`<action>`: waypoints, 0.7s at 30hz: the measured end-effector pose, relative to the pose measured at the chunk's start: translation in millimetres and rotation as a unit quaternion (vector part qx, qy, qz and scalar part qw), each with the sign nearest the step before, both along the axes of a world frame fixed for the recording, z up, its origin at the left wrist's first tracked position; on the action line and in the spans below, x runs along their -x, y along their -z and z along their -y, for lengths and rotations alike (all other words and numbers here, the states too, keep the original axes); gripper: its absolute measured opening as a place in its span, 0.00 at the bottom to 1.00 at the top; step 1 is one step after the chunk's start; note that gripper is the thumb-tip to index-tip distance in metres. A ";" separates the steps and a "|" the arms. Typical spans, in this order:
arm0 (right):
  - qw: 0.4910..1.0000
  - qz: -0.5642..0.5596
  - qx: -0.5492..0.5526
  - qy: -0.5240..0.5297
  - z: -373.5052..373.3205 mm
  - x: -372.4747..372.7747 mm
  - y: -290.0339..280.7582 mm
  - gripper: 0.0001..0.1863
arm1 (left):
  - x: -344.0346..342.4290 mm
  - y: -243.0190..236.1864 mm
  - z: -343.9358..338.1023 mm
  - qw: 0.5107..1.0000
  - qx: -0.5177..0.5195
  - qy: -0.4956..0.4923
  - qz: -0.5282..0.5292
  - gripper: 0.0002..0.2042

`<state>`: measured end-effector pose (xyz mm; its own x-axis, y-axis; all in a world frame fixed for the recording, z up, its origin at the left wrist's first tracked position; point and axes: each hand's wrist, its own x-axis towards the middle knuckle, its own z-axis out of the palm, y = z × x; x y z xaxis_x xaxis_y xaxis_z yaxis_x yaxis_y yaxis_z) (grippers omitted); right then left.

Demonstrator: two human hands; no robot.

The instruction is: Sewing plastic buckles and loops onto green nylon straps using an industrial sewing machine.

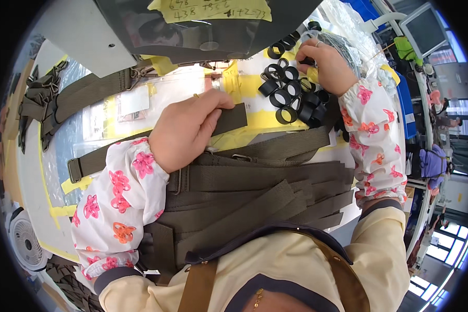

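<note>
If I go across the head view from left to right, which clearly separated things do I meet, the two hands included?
White fan, metal strap buckle, left hand, leftmost black ring of the pile, right hand, monitor on an arm.

Webbing strap, dk olive-brown, flat; squared free end sticks out R of the L hand gripping it, rest partly hid. Blk rings, short & tube-like, in loose heap R & far of strap end: some w/ openings up, others tipped; far ones by R hand.
</note>
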<state>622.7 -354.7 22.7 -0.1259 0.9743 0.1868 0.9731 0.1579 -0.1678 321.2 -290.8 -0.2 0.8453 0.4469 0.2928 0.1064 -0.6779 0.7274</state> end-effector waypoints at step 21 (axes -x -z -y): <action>0.762 -0.616 0.189 0.059 21.7 64.3 -26.5 0.15 | 3.6 -3.0 -6.2 0.986 -0.078 -0.008 0.150 0.11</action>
